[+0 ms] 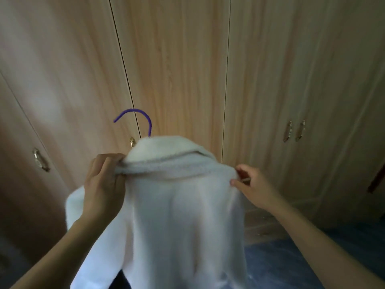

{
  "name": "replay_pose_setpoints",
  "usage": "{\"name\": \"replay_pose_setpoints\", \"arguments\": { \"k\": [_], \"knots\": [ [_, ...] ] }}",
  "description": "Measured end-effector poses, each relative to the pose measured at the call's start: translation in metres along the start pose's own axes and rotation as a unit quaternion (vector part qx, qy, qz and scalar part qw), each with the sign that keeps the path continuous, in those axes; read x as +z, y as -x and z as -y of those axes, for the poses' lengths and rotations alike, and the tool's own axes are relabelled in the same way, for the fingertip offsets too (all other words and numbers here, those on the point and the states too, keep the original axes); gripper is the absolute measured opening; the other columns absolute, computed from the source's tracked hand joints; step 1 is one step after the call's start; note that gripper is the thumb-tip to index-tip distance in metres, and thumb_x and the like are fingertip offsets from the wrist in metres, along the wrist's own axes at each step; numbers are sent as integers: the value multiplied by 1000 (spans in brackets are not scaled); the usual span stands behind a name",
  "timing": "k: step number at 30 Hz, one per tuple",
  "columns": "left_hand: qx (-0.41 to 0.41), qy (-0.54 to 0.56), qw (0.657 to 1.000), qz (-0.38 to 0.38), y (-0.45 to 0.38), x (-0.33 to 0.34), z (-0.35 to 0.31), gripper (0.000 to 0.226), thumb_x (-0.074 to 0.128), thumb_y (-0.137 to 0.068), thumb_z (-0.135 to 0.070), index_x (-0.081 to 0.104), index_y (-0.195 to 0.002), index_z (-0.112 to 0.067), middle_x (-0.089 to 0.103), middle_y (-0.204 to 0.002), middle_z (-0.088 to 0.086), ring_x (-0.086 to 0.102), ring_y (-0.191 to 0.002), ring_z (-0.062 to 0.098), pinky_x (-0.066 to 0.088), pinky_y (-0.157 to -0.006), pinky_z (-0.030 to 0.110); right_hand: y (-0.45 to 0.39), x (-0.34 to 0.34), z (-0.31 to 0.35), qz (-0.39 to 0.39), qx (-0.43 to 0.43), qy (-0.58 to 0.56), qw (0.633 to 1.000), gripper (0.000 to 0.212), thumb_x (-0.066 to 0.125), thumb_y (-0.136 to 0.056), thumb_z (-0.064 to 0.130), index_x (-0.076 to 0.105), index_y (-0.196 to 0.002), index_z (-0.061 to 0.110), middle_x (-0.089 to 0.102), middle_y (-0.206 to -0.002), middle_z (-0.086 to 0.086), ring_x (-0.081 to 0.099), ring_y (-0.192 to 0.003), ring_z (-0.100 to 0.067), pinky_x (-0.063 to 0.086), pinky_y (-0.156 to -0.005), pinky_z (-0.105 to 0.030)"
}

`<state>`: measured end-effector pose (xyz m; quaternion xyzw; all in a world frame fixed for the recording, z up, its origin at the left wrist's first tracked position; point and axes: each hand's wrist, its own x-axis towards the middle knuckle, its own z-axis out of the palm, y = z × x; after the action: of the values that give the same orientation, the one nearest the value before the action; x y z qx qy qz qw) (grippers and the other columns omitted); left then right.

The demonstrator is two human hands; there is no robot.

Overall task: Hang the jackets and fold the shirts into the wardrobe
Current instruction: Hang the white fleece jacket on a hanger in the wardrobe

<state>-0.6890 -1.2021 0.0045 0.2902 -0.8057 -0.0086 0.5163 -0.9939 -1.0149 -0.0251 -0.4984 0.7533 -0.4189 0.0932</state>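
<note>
Below you, the blue patterned floor [291,263] meets the pale wooden plinth [262,224] of the closed wardrobe [181,69], which stands directly on it.

The hanger [136,117] shows only its purple hook; the rest is hidden under the jacket [177,205]. The jacket's hem runs off the bottom edge. Left fingertips [119,158] are buried in the collar.

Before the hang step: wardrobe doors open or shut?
Shut. The wardrobe doors sit flush, only thin seams between them; the white jacket is held outside.
</note>
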Motion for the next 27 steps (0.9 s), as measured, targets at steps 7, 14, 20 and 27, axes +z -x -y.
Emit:
{"name": "replay_pose_setpoints", "arguments": {
  "k": [7,14,20,27],
  "knots": [
    [31,-23,999,10,-9,6,39,23,55,-83,0,62,-105,0,59,-104,16,57,-90,37,50,-74,49,-54,8,2,34,-46,56,997,11,66,-90,11,72,-100,8,70,-92,-3,63,-83,-14,44,-74,-12],
    [60,-11,998,14,-17,9,73,19,54,-85,-5,63,-102,-4,60,-102,12,52,-92,26,50,-73,41,-98,22,21,-50,-116,89,988,13,66,-88,3,71,-85,15,67,-82,0,63,-78,-17,49,-72,-28],
    [29,38,999,-11,-30,8,82,26,54,-79,2,61,-103,-6,59,-102,7,54,-91,21,44,-77,31,-124,41,57,-95,-199,66,973,18,57,-85,5,72,-94,11,65,-90,6,60,-84,-7,48,-79,-22],
    [-28,53,996,-59,-42,2,97,23,59,-80,0,63,-102,-4,53,-99,-3,47,-83,7,40,-72,25,-117,41,85,3,-238,55,970,18,66,-87,31,68,-101,19,66,-94,11,61,-92,-5,48,-81,-23]
  ]
}}
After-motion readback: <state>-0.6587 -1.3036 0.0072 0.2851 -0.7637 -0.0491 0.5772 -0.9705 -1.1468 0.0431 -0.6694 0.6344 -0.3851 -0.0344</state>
